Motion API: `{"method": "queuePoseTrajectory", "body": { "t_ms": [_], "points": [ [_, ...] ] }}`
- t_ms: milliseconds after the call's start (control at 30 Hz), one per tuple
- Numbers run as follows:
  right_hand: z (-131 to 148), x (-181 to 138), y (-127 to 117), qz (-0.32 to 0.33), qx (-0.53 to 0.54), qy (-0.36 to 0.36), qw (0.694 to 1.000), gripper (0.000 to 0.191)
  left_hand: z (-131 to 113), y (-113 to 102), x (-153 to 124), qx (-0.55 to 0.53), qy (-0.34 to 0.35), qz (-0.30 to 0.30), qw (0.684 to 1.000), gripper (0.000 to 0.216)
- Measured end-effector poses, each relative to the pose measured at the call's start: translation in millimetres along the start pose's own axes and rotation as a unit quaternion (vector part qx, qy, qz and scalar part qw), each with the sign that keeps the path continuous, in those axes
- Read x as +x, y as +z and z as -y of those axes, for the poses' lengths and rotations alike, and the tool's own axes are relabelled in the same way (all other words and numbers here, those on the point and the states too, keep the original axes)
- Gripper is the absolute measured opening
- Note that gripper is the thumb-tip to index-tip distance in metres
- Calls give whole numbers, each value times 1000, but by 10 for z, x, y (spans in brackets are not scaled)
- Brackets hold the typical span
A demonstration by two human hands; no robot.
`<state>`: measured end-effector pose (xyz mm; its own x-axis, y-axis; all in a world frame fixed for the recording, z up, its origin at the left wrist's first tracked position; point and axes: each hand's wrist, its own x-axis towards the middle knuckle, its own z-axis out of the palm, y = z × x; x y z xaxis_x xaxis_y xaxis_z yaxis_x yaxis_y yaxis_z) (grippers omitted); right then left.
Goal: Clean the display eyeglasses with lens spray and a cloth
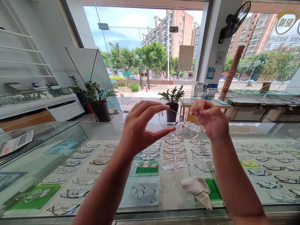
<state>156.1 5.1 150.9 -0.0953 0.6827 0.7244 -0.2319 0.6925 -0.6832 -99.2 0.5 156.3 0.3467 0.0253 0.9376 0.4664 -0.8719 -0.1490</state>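
Note:
A pair of thin-rimmed round eyeglasses is held up, tilted, above the glass display counter. My left hand grips one lens rim between the thumb below and the fingers above. My right hand is raised beside the other lens, its fingers curled together. Whatever those fingers pinch, if anything, is hidden. Below my right wrist, a crumpled beige cleaning cloth lies on the counter, partly over a green card. A clear packet with an eyeglasses picture lies nearer the middle.
Rows of eyeglass frames fill the glass counter on both sides. A printed sheet rests at far left. Beyond the counter stand potted plants, another display table and a glass front. A wall fan hangs upper right.

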Motion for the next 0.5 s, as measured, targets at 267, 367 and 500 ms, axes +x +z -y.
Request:
{"method": "queuePoseTrajectory", "body": {
  "t_ms": [267,367,500],
  "points": [
    [0,23,13,-20,45,-91,995,15,125,-114,-21,49,-46,-72,995,53],
    [5,27,30,-35,40,-89,995,15,126,-83,-35,47,-72,-122,989,54],
    [7,28,52,-38,39,-58,997,13,95,-11,-48,28,-106,-180,977,51]
  ]
}}
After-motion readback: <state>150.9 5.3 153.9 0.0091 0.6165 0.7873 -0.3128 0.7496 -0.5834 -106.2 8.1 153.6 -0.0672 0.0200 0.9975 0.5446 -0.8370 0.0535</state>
